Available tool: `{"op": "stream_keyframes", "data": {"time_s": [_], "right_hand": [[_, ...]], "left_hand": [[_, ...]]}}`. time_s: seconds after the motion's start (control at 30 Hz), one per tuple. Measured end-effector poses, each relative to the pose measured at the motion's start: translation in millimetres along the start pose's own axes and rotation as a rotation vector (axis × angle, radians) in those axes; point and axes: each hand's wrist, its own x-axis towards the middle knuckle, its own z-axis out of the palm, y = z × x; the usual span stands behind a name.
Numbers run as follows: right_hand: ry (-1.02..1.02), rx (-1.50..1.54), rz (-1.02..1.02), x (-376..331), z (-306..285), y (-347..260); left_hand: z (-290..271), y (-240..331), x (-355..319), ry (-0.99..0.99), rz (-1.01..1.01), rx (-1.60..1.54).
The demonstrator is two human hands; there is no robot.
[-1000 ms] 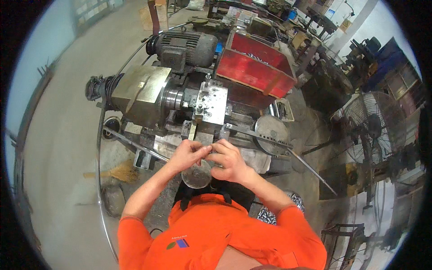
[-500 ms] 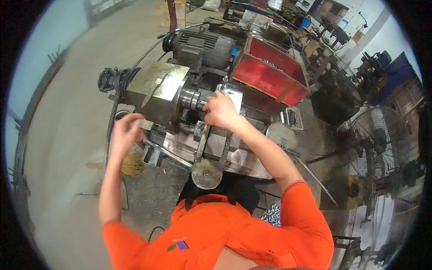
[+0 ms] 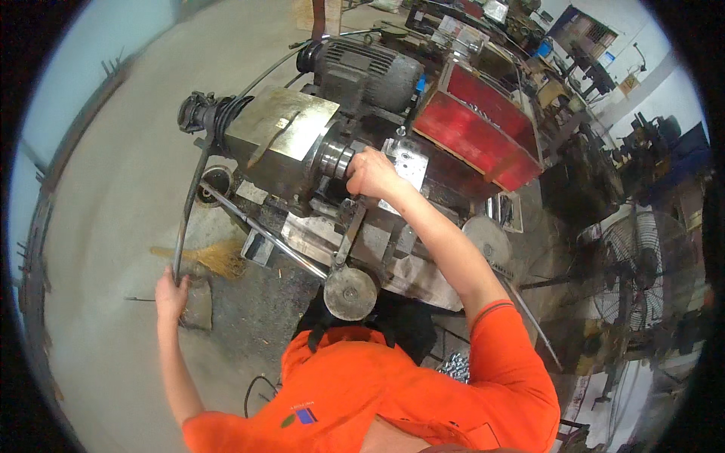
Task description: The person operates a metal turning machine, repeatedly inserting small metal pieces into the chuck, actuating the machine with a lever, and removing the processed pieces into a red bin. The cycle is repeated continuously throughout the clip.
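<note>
At the left, my left hand [image 3: 172, 296] is wrapped round the lower end of a long metal lever [image 3: 186, 219], which runs up to the side of a small lathe's headstock [image 3: 291, 124]. My right hand [image 3: 371, 174] is closed at the front of the round steel chuck [image 3: 332, 160]. Whatever its fingers hold there is hidden behind the hand. Just right of that hand lies a bright metal tool block [image 3: 408, 162]. Below it, nearer my body, are a slide with a round disc-shaped handwheel [image 3: 350, 293] and a slanting polished bar [image 3: 283, 249].
Behind the lathe sits a dark finned motor [image 3: 370, 72]. A red bin [image 3: 472, 124] with small metal parts stands at the back right. A straw broom [image 3: 215, 259] lies on the floor at left. Shiny small parts [image 3: 455, 367] are by my right side. A fan [image 3: 634, 260] stands far right.
My left hand has dropped from beside the headstock to the lever's lower end and closed on it. My right hand stays at the chuck. The view has shifted slightly.
</note>
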Motion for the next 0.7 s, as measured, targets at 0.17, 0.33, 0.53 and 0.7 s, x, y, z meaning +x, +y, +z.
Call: {"op": "stream_keyframes", "data": {"time_s": [0.17, 0.33, 0.53, 0.7], "right_hand": [[0.011, 0.070, -0.042, -5.8, -1.1, 6.0], [0.113, 0.144, -0.063, -4.3, -2.2, -5.5], [0.129, -0.027, -0.052, -13.1, 3.5, 2.7], [0.409, 0.127, -0.181, -72.2, -13.2, -2.2]], "left_hand": [[-3.0, -33.9, 31.9, 0.061, 0.115, 0.361], [-34.3, -154.4, 147.9, 0.349, 0.270, 0.669], [-34.5, -119.9, 162.6, 0.264, 0.100, 0.530], [68.0, -22.6, 132.8, 0.651, 0.408, -0.550]]}}
